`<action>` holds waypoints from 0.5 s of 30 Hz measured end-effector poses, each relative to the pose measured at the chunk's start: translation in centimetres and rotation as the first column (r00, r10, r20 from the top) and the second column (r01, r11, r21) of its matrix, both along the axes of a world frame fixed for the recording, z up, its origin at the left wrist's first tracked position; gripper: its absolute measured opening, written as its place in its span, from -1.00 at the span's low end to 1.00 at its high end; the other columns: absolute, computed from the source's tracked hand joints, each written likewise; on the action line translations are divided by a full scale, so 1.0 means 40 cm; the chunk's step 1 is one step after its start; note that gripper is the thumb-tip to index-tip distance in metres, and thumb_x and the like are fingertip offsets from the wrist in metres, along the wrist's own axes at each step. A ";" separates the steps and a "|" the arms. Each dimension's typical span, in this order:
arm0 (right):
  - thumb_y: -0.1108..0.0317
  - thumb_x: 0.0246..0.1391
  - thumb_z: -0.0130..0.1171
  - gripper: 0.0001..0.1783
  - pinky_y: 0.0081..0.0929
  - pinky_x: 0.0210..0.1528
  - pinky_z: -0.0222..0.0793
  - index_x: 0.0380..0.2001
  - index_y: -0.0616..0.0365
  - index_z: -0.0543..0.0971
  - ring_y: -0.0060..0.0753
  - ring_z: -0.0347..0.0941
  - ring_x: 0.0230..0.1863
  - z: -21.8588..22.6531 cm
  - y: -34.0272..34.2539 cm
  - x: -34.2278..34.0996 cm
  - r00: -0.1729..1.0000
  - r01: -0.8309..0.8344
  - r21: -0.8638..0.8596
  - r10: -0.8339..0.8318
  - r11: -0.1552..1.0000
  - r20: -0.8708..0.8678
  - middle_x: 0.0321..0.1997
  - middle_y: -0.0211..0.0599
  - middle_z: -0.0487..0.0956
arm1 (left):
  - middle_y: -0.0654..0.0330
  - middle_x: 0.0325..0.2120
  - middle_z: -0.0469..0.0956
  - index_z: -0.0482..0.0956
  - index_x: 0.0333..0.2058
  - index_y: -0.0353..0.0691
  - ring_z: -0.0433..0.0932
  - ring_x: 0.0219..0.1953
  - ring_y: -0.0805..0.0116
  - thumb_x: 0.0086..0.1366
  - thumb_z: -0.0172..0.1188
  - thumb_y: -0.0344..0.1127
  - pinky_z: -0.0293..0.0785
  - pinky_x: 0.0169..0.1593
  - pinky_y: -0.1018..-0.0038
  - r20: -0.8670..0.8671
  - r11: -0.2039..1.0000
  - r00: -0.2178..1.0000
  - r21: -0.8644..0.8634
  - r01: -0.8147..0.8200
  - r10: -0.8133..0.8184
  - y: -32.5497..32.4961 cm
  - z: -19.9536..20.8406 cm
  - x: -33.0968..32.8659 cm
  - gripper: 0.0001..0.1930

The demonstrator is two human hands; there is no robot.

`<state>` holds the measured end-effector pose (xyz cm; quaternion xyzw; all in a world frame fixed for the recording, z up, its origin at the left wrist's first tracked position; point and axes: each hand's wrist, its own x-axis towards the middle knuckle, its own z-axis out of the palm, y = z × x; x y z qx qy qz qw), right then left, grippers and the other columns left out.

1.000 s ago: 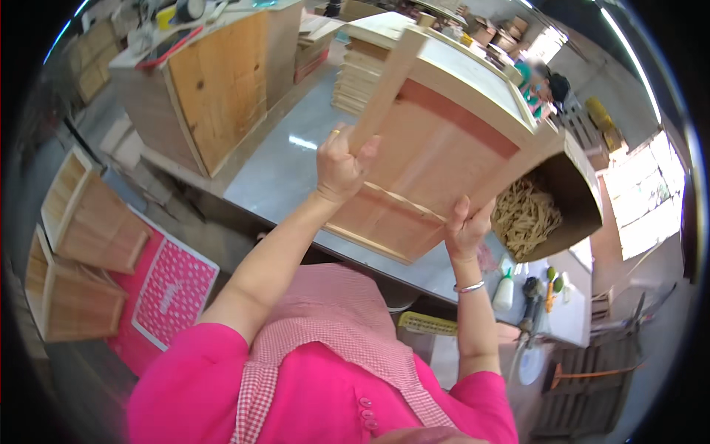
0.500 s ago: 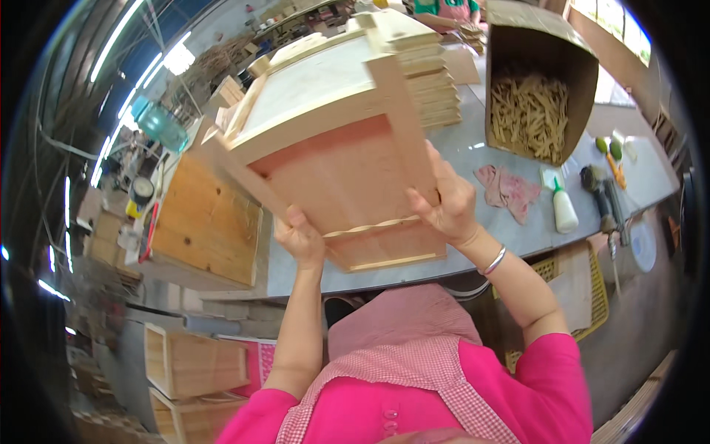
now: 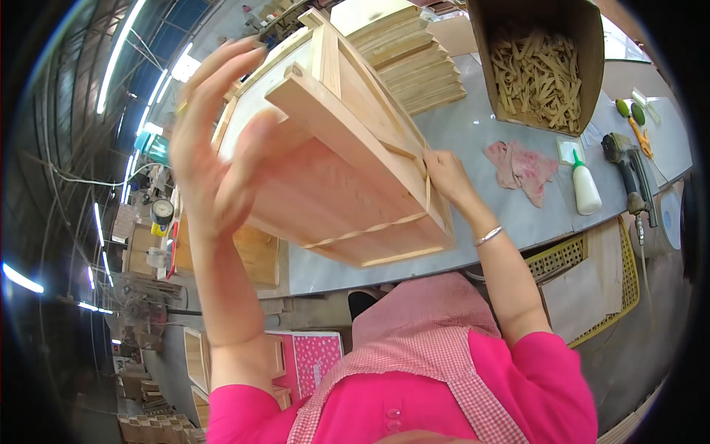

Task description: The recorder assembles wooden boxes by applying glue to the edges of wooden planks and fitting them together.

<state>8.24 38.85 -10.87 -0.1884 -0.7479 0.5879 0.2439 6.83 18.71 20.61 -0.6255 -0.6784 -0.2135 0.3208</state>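
Note:
A boxy pale-wood furniture piece [image 3: 344, 196] with protruding corner legs stands tilted on the grey-topped table [image 3: 488, 229]. A twisted pale band [image 3: 373, 228] wraps across its lower part and up its right side. At that right side my right hand [image 3: 450, 177] is closed, its fingers pinching the band against the wood. My left hand [image 3: 211, 144] is raised beside the piece's upper left, blurred, with fingers and thumb spread and nothing in them. It hides part of the white-looking upper panel.
A cardboard box [image 3: 536, 111] of pale strips stands at the far right, beside stacked wooden panels [image 3: 403, 63]. Nearer lie a pink rag [image 3: 521, 170], a glue bottle [image 3: 586, 189] and an air nailer [image 3: 629, 174]. A yellow crate [image 3: 629, 274] sits below the table's right edge.
My left hand has let go of the piece's left side and swung up with fingers spread. My right hand has shifted to the band, and the piece has turned, showing its right side.

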 end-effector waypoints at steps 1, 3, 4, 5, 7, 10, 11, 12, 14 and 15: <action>0.07 0.19 -0.06 -0.52 -0.07 -0.17 0.43 -0.43 0.30 0.62 0.29 0.53 -0.21 0.000 -0.001 -0.003 1.000 -0.008 0.004 0.008 1.000 -0.008 -0.35 0.24 0.57 | 0.00 0.06 0.53 0.56 0.03 -0.29 0.41 0.21 0.11 0.27 0.23 -0.23 0.25 0.27 0.27 0.025 0.994 1.000 -0.106 0.017 -0.015 0.025 0.014 -0.021 -0.60; 0.19 0.13 -0.03 -0.62 -0.06 -0.25 0.43 -0.45 0.31 0.60 0.28 0.54 -0.29 -0.002 0.003 0.001 0.999 -0.038 0.025 0.037 0.999 0.025 -0.42 0.22 0.55 | 0.04 -0.02 0.59 0.56 -0.01 -0.25 0.41 0.24 0.09 0.31 0.21 -0.27 0.27 0.26 0.27 0.160 0.963 0.986 -0.259 0.075 -0.034 0.057 0.012 -0.036 -0.68; 0.19 0.13 -0.03 -0.62 -0.06 -0.25 0.43 -0.45 0.31 0.60 0.28 0.54 -0.29 -0.003 0.015 -0.008 0.999 -0.036 0.027 0.035 0.999 0.020 -0.42 0.22 0.55 | 0.04 -0.02 0.59 0.56 -0.01 -0.25 0.41 0.24 0.09 0.31 0.21 -0.27 0.27 0.26 0.27 0.155 0.963 0.987 -0.257 0.076 -0.036 0.064 0.008 -0.035 -0.68; 0.21 0.12 -0.01 -0.64 -0.07 -0.29 0.42 -0.48 0.32 0.59 0.27 0.54 -0.33 -0.003 0.028 -0.021 0.999 0.038 0.060 -0.037 0.997 -0.020 -0.45 0.23 0.53 | 0.05 -0.03 0.59 0.54 -0.02 -0.26 0.41 0.24 0.08 0.33 0.20 -0.25 0.28 0.25 0.27 0.270 0.966 0.963 -0.245 0.087 -0.018 0.065 0.004 -0.028 -0.69; 0.25 0.12 0.02 -0.66 -0.09 -0.36 0.39 -0.53 0.35 0.55 0.23 0.52 -0.40 0.019 0.065 -0.042 0.985 0.137 0.114 -0.123 0.984 -0.121 -0.48 0.23 0.50 | 0.06 -0.05 0.59 0.48 -0.05 -0.28 0.40 0.25 0.08 0.38 0.14 -0.22 0.28 0.24 0.28 0.371 0.962 0.929 -0.253 0.105 -0.004 0.081 -0.008 -0.017 -0.72; 0.32 0.13 0.00 -0.67 -0.11 -0.43 0.34 -0.57 0.38 0.50 0.20 0.48 -0.48 0.225 0.102 -0.079 0.927 0.132 0.181 -0.057 0.975 -0.370 -0.52 0.22 0.48 | 0.06 -0.06 0.58 0.47 -0.05 -0.28 0.40 0.26 0.09 0.40 0.11 -0.23 0.27 0.24 0.31 0.387 0.962 0.922 -0.243 0.127 -0.024 0.085 -0.006 -0.020 -0.73; 0.32 0.13 0.00 -0.67 -0.11 -0.43 0.34 -0.57 0.38 0.50 0.20 0.48 -0.48 0.268 0.086 -0.057 0.930 0.111 0.195 -0.032 0.975 -0.367 -0.52 0.22 0.48 | 0.07 -0.10 0.58 0.47 -0.06 -0.28 0.50 0.14 0.13 0.40 0.10 -0.26 0.35 0.15 0.35 0.327 0.962 0.945 -0.248 0.111 -0.024 0.070 0.002 -0.024 -0.75; 0.34 0.14 -0.01 -0.69 -0.11 -0.44 0.32 -0.56 0.38 0.49 0.19 0.47 -0.48 0.307 0.063 -0.026 0.932 0.062 0.229 0.026 0.971 -0.363 -0.52 0.22 0.47 | 0.04 -0.02 0.55 0.48 -0.03 -0.27 0.38 0.24 0.12 0.40 0.05 -0.25 0.26 0.23 0.32 0.369 0.955 0.929 -0.283 0.085 0.026 0.059 0.011 -0.016 -0.74; 0.36 0.15 0.00 -0.72 -0.15 -0.44 0.30 -0.53 0.38 0.48 0.18 0.46 -0.47 0.272 0.016 0.039 0.925 -0.005 0.329 0.129 0.944 -0.358 -0.51 0.23 0.43 | 0.03 0.05 0.53 0.50 -0.01 -0.26 0.30 0.32 0.11 0.40 0.03 -0.26 0.19 0.29 0.31 0.354 0.953 0.932 -0.301 0.037 0.075 0.050 0.011 -0.018 -0.72; 0.37 0.17 0.02 -0.72 -0.17 -0.44 0.28 -0.53 0.37 0.47 0.22 0.45 -0.45 0.227 -0.012 0.104 0.950 -0.062 0.316 0.153 0.947 -0.272 -0.51 0.23 0.43 | 0.03 0.04 0.53 0.50 -0.01 -0.27 0.32 0.30 0.10 0.39 0.05 -0.27 0.21 0.28 0.31 0.316 0.948 0.946 -0.316 0.034 0.071 0.054 0.009 -0.017 -0.72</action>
